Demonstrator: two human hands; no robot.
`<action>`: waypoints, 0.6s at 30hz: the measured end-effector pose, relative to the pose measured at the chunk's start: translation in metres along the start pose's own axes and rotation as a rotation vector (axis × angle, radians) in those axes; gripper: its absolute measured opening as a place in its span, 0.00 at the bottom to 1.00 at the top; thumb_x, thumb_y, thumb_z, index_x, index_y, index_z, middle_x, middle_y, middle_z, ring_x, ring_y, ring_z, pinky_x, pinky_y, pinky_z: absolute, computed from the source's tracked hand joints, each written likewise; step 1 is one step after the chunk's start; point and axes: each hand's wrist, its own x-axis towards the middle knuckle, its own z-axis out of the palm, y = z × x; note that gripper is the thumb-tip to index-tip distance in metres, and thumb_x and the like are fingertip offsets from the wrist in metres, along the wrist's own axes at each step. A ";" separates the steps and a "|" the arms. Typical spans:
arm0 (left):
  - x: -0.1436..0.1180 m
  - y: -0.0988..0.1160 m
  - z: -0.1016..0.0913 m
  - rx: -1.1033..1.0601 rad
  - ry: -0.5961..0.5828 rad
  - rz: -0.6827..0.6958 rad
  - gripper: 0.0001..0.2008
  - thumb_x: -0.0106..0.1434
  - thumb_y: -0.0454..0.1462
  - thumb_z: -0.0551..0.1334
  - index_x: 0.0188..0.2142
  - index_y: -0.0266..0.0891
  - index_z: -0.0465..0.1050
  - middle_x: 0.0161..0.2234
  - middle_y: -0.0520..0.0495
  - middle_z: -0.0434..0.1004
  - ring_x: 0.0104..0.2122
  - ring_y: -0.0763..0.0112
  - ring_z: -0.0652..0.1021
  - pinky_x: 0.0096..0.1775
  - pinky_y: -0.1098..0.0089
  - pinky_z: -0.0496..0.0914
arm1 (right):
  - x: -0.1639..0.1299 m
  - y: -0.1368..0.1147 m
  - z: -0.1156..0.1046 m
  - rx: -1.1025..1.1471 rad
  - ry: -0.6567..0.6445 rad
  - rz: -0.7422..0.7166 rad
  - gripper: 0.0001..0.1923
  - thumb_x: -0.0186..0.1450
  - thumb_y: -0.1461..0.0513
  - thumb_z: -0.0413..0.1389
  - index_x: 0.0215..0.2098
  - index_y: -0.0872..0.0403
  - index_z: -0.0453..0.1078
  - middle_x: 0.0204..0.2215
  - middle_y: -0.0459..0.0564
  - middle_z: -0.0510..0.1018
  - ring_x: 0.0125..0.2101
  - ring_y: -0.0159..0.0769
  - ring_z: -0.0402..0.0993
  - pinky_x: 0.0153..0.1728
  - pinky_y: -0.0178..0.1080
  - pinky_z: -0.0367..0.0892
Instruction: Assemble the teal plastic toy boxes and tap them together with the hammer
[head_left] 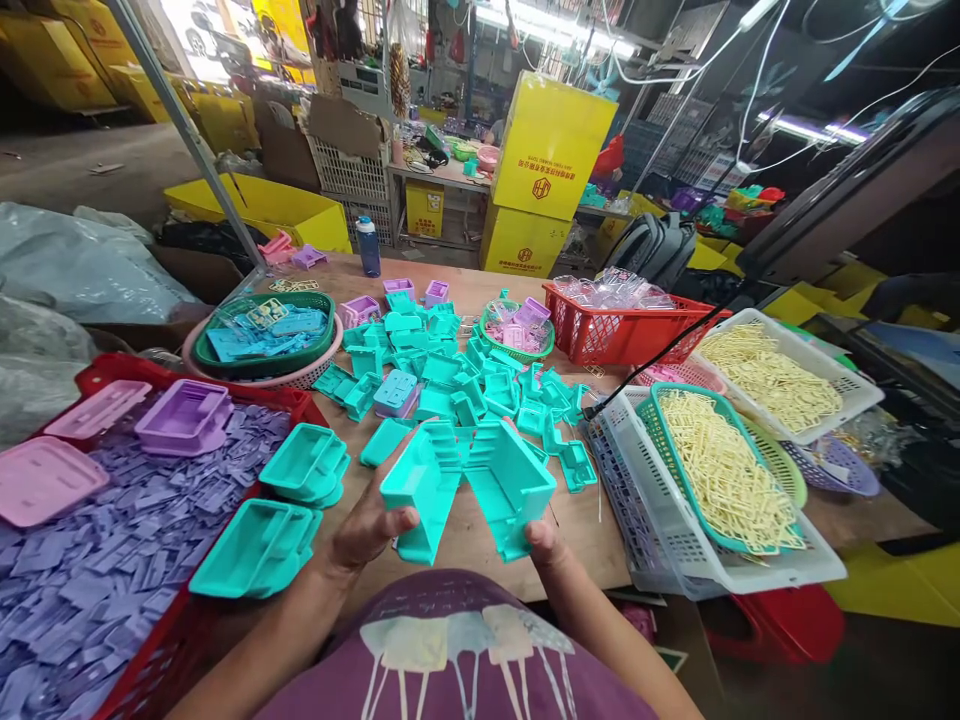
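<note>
My left hand (367, 525) grips a teal plastic box-shaped part (421, 485) from below and the side. My right hand (546, 545) holds a second teal plastic part (508, 482) by its lower end. The two parts tilt toward each other and meet at the top, just above the wooden table's (577, 525) near edge. Most of my right hand is hidden behind its part. Several more teal parts (457, 385) lie scattered across the table beyond my hands.
A red crate (161, 640) of purple pieces sits at left, with teal trays (259, 545) and purple trays (184, 415) on it. At right are white baskets (720, 560) of cream sticks. A green bowl (262, 335), a red basket (622, 330) and yellow boxes (547, 150) stand farther back.
</note>
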 end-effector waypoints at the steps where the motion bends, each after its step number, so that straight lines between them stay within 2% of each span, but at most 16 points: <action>1: 0.002 0.008 0.005 0.015 -0.034 0.007 0.48 0.55 0.59 0.66 0.70 0.50 0.52 0.67 0.44 0.62 0.66 0.42 0.61 0.66 0.48 0.59 | 0.000 -0.001 0.000 0.005 -0.012 -0.025 0.65 0.45 0.28 0.57 0.71 0.51 0.51 0.64 0.58 0.65 0.67 0.59 0.54 0.67 0.56 0.53; 5: 0.007 0.034 0.022 0.083 -0.088 0.015 0.54 0.52 0.59 0.69 0.71 0.46 0.49 0.67 0.41 0.60 0.65 0.37 0.61 0.64 0.46 0.60 | 0.001 -0.010 0.000 0.013 -0.040 -0.120 0.63 0.47 0.33 0.63 0.72 0.47 0.45 0.68 0.54 0.59 0.71 0.55 0.42 0.70 0.57 0.40; 8: 0.006 0.037 0.027 0.114 -0.074 0.017 0.56 0.50 0.58 0.71 0.71 0.45 0.48 0.70 0.40 0.54 0.68 0.36 0.55 0.65 0.45 0.57 | 0.003 -0.018 -0.001 0.014 -0.082 -0.153 0.64 0.48 0.34 0.64 0.73 0.45 0.41 0.70 0.53 0.55 0.71 0.56 0.40 0.70 0.59 0.40; 10: 0.005 0.036 0.029 0.127 -0.068 0.025 0.56 0.50 0.57 0.72 0.71 0.44 0.48 0.70 0.39 0.53 0.68 0.36 0.54 0.66 0.45 0.55 | 0.005 -0.021 -0.001 -0.039 -0.104 -0.181 0.65 0.49 0.34 0.64 0.73 0.45 0.40 0.70 0.53 0.54 0.71 0.56 0.41 0.70 0.60 0.41; 13: 0.007 0.043 0.037 0.149 -0.084 0.033 0.59 0.48 0.55 0.74 0.71 0.41 0.46 0.68 0.35 0.56 0.67 0.37 0.57 0.65 0.46 0.56 | 0.007 -0.023 -0.001 -0.113 -0.155 -0.231 0.65 0.49 0.36 0.66 0.73 0.44 0.37 0.70 0.53 0.53 0.70 0.56 0.46 0.69 0.59 0.43; 18: 0.010 0.057 0.058 0.148 -0.104 0.031 0.65 0.45 0.51 0.77 0.71 0.36 0.40 0.64 0.30 0.61 0.63 0.37 0.64 0.62 0.48 0.62 | 0.008 -0.022 0.005 -0.099 -0.179 -0.287 0.68 0.49 0.38 0.66 0.74 0.45 0.30 0.70 0.54 0.52 0.67 0.56 0.54 0.68 0.56 0.51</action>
